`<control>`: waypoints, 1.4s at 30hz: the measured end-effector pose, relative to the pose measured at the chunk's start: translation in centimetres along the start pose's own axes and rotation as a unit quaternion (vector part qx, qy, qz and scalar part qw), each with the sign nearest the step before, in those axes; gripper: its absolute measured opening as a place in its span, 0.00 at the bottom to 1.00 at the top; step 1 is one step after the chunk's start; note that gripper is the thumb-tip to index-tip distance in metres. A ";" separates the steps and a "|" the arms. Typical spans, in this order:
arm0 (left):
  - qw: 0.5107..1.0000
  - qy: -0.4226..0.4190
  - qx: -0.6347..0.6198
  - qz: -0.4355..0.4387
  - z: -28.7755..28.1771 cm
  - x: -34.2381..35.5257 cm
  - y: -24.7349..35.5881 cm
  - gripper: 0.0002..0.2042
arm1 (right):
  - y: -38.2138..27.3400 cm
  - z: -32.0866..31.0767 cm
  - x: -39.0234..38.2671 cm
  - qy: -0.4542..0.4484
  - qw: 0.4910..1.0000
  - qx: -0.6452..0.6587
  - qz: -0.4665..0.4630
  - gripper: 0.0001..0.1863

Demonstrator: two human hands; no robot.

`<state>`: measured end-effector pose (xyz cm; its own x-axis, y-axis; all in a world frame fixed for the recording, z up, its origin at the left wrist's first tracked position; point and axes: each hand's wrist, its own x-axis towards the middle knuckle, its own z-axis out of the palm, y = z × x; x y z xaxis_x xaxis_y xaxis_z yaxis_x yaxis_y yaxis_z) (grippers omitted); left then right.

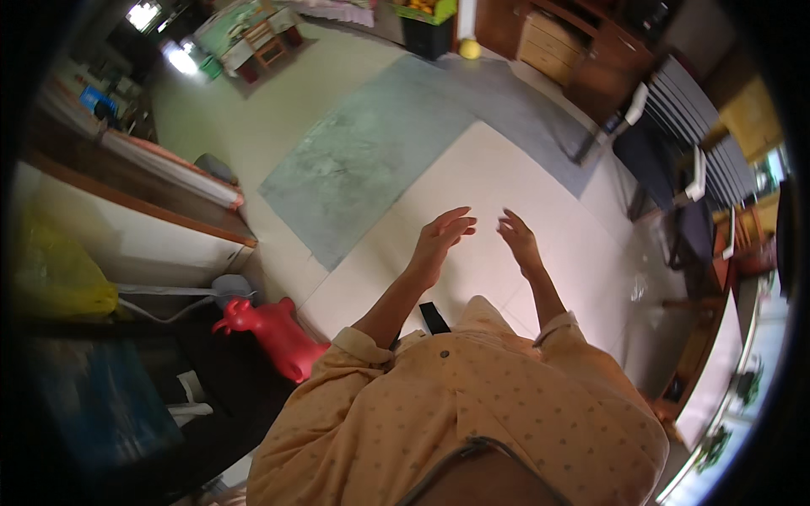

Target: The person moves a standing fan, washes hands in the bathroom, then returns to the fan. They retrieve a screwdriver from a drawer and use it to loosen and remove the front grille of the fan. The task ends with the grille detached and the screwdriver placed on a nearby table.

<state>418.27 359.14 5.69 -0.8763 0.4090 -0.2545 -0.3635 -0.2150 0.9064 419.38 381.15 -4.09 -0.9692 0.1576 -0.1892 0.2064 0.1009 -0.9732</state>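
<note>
My left hand (pixel 442 241) hovers before my body, fingers loosely curved and apart, with nothing in it. To its right my right hand (pixel 521 242) is also raised, fingers apart and empty, the two not touching. Below them, at my waist, is a flat black object (pixel 434 318), too unclear to name. Down to the left of my left hand is a red animal-shaped toy (pixel 278 336). Beneath both hands lies the pale tiled floor (pixel 540 211).
Grey mats (pixel 354 160) lie ahead, with a yellow ball (pixel 470 49) beyond. Black chairs (pixel 666 169) and a wooden cabinet (pixel 599 80) stand to the right. At the left are a yellow bag (pixel 59 261), a dark stand (pixel 236 396) and a wood-edged ledge (pixel 126 194).
</note>
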 end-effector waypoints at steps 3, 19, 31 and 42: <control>0.990 0.079 0.114 0.025 -5.9 3.3 3.2 0.20 | 1.6 -0.1 5.3 -0.017 0.982 0.144 0.122 0.24; 0.735 0.403 0.528 0.136 -34.9 18.0 18.7 0.24 | -14.7 28.2 49.2 -0.267 0.924 0.216 0.171 0.16; 0.693 0.485 0.509 0.158 -63.4 28.4 33.0 0.27 | -30.0 65.5 62.5 -0.515 0.814 0.226 0.144 0.27; 0.688 0.348 0.616 0.163 -88.3 47.3 46.9 0.26 | -35.8 86.8 85.6 -0.488 0.784 0.293 0.246 0.29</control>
<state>331.86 290.09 6.41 -0.9429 -0.0982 0.3184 0.0562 0.8950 0.4425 317.41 305.80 3.21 -0.4914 -0.8205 -0.2921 0.7685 -0.2507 -0.5887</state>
